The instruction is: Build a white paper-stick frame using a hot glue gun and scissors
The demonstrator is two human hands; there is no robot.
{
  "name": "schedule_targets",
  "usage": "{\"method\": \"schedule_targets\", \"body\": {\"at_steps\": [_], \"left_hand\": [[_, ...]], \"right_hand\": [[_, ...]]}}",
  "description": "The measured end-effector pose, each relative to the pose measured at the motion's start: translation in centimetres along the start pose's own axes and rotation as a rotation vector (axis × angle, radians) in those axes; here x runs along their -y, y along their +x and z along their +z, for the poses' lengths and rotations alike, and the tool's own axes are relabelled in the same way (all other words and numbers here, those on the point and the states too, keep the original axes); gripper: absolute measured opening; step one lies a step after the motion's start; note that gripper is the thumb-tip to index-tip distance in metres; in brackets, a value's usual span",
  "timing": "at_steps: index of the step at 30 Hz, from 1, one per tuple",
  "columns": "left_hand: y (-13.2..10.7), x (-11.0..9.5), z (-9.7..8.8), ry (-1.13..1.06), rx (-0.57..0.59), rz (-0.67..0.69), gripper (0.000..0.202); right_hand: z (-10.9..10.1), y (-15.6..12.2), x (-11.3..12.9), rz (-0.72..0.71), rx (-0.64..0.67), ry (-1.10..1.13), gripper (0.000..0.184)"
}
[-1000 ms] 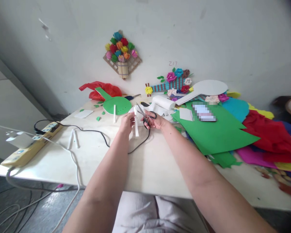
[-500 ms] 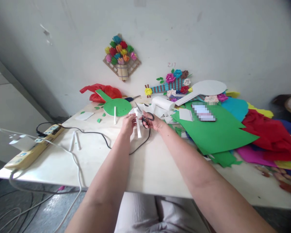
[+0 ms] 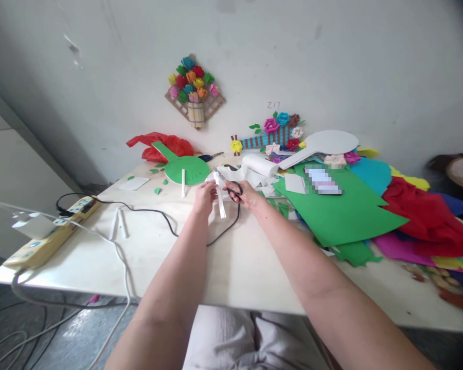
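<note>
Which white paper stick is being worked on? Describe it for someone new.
On the pale table, look mid-back, between the two hands. The white paper stick is held in the left hand, with the black scissors in the right hand at its top. The other white sticks lie flat, untouched.

A whitish plastered wall (image 3: 351, 56), scuffed and marked in spots, fills the view from 10 to 2 o'clock. A paper-flower bouquet (image 3: 193, 87) is fixed on it toward 12 o'clock, and a grey slanted band (image 3: 42, 128) crosses it at 10 o'clock. A pale table (image 3: 235, 267) stands against the wall at the centre, and at 7 o'clock the grey floor (image 3: 7, 313) shows below its edge, glinting in soft, even light.
</note>
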State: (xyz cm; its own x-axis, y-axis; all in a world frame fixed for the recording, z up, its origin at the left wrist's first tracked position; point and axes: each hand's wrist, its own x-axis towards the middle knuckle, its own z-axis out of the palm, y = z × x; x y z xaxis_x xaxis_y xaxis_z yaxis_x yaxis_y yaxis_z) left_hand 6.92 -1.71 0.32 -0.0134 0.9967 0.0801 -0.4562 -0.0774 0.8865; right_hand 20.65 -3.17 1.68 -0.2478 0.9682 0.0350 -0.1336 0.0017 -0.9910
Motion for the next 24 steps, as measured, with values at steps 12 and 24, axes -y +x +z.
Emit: {"method": "schedule_targets", "body": {"at_steps": [12, 24], "left_hand": [[0.5, 0.1, -0.5, -0.040, -0.006, 0.091, 0.016], [0.6, -1.4, -1.4, -0.131, -0.119, 0.105, 0.025]], "right_hand": [[-1.4, 0.4, 0.5, -0.030, -0.003, 0.111, 0.045], [-4.5, 1.4, 1.7, -0.012, -0.510, -1.064, 0.042]]}}
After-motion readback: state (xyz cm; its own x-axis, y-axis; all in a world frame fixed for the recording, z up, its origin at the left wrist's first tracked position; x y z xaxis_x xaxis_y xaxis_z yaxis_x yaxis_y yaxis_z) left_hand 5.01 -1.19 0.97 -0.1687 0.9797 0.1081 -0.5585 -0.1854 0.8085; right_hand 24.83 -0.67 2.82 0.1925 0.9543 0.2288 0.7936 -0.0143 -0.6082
